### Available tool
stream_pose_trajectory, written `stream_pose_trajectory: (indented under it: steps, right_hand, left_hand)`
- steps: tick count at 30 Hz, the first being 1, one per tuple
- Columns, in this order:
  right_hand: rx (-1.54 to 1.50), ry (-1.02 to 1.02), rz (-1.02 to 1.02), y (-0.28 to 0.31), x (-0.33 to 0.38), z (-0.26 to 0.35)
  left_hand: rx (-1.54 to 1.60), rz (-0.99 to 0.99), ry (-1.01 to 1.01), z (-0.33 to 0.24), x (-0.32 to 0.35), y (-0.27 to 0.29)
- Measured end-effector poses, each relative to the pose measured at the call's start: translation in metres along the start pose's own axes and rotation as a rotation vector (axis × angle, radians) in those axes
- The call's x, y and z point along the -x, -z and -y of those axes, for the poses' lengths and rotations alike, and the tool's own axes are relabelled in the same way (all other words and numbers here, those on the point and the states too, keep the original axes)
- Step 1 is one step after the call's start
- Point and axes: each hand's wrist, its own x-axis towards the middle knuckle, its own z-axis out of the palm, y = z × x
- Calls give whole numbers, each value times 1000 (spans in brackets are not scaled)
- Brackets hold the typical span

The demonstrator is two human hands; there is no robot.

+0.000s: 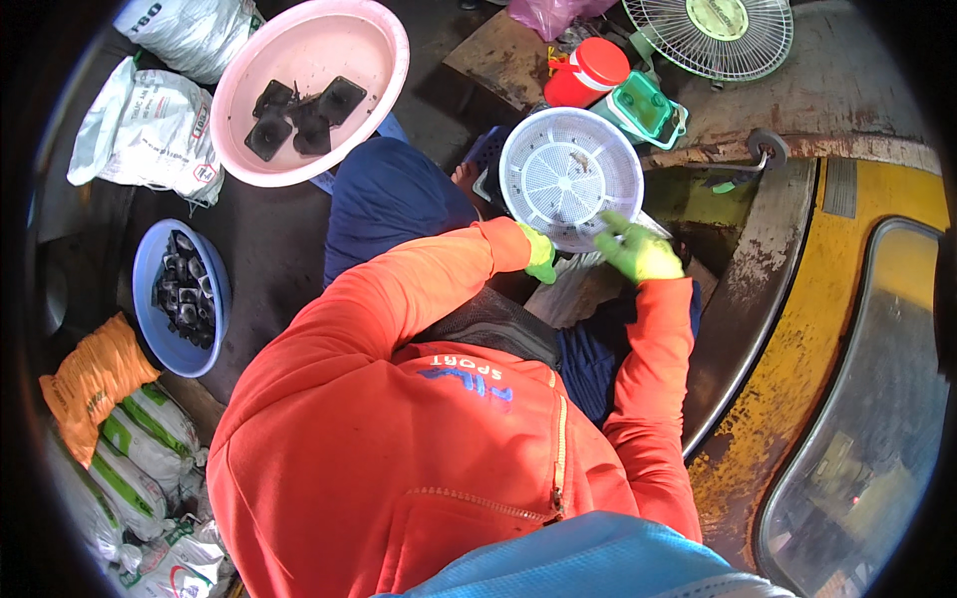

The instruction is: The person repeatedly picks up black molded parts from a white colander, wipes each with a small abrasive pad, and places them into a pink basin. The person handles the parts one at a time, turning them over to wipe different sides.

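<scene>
A white round plastic basket [518, 179] with a slotted base is in front of me, with a small brownish bit lying in it. At its near left rim is my left hand [539, 255] in a yellow-green glove; its fingers are mostly hidden, so its grip is unclear. On the near right side, my right hand [643, 251], in a matching glove, has its fingers stretched apart over the basket's rim. Nothing shows between those fingers. To the left, a large pink basin [234, 120] holds several black square-rimmed pieces [311, 118].
A blue basin [145, 269] full of dark pieces stands at the left. White sacks [159, 130] and an orange sack [98, 379] line that side. Ahead are a red jug [588, 75], a green-lidded container [640, 103] and a fan [718, 60]. A rusty yellow panel [748, 478] borders my right.
</scene>
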Motion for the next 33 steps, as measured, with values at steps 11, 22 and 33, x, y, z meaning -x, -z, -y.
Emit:
stream_pose_trajectory:
  steps: [11, 22, 33]
  right_hand:
    - [-730, -624, 17, -27, -101, -107]
    - [132, -275, -586, 15, -46, -43]
    - [430, -104, -560, -50, -25, 3]
  left_hand:
    - [-101, 18, -43, -7, 22, 6]
    - [-137, -52, -9, -4, 46, 10]
    - [-141, -56, -93, -7, 39, 0]
